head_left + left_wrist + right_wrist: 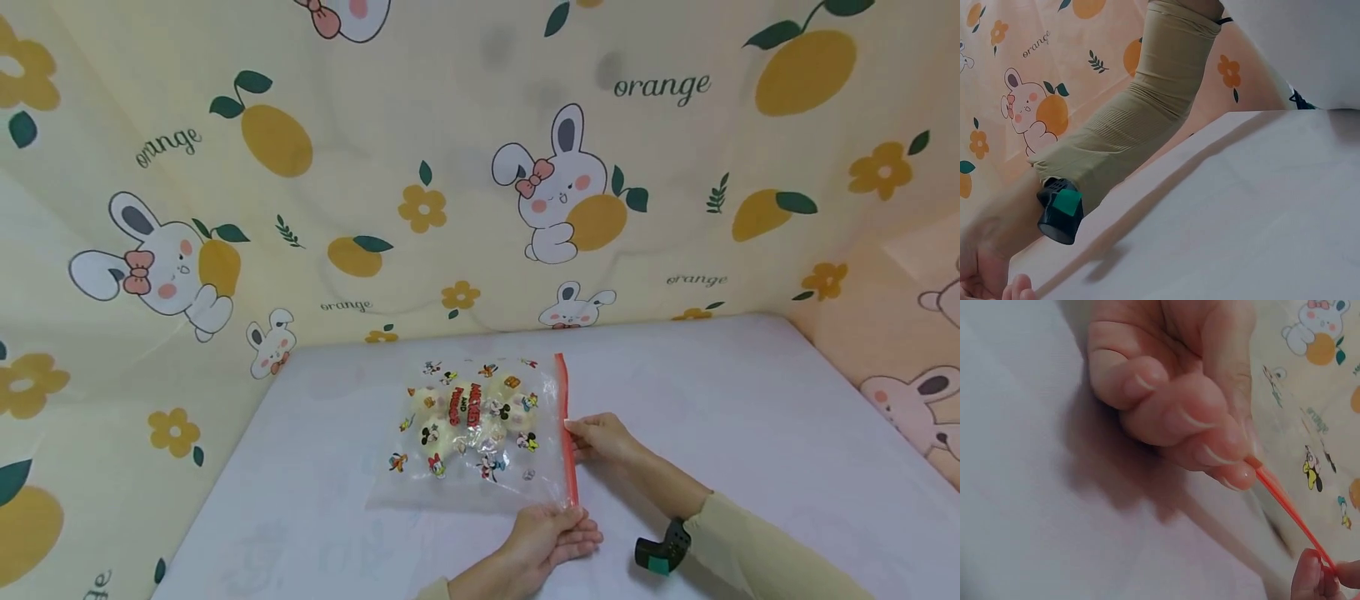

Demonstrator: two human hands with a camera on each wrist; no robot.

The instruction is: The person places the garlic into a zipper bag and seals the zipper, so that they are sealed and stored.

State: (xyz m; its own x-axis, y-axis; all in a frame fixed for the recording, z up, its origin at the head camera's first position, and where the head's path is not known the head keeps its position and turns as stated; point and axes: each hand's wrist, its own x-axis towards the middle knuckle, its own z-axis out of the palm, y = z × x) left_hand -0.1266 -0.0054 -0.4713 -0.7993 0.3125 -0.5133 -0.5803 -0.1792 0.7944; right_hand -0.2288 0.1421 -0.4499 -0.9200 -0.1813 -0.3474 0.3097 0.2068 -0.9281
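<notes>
A clear zip bag printed with cartoon characters lies on the white table, with several pale round objects inside, blurred by the plastic. Its red zip strip runs along the right side. My right hand pinches this strip near its middle between thumb and fingers. At the strip's near end, my left hand pinches the bag's corner, its other fingers loosely extended. The right wrist view shows the strip stretched straight between the right hand and the left hand's fingertips.
White cloth covers the table. Behind it and at both sides hangs a cream curtain with rabbits and oranges. A black wrist camera with a green patch sits on the right forearm.
</notes>
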